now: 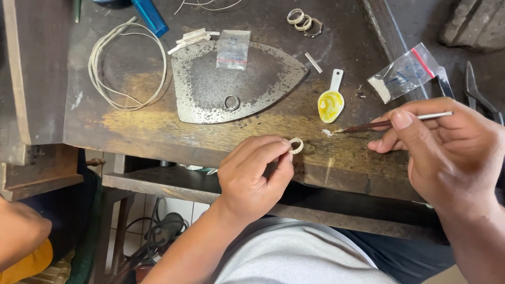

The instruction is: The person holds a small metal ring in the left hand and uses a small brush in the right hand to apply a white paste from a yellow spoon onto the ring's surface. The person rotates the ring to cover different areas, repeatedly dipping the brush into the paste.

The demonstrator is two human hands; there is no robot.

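One head-worn camera looks steeply down — close in — at the wooden bench (158, 126) (its front edge nearest the wearer's lap).

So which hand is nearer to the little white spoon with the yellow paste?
Right. The right hand holds a thin tool whose tip sits just below the spoon. The left hand, pinching a ring, is lower and further left.

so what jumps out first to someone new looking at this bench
The left hand pinches a pale ring at the bench's front edge, while the right hand points a thin tool at a white speck beside it. Behind them lies a worn iron-shaped plate with another ring on it, and a small yellow spoon to its right.
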